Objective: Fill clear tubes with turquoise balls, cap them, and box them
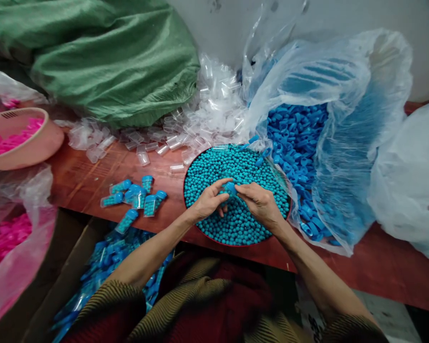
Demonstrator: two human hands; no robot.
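Note:
Above a round tub of turquoise beads [236, 224], my left hand [210, 199] holds a small clear bottle, mostly hidden by the fingers. Its blue cap [230, 187] shows between both hands. My right hand [259, 200] pinches that cap from the right with thumb and fingertips. Whether the cap sits fully on the bottle cannot be made out. To the left on the red table [89, 183] lie several filled bottles [150, 205] with blue caps and turquoise beads inside.
Loose clear bottles [178, 138] are heaped behind the tub, beside a green sack [121, 62]. A plastic bag [346, 157] of blue caps [296, 133] lies open at right. A pink bowl [50, 138] stands at left. Below the table edge, a box holds many filled bottles [107, 257].

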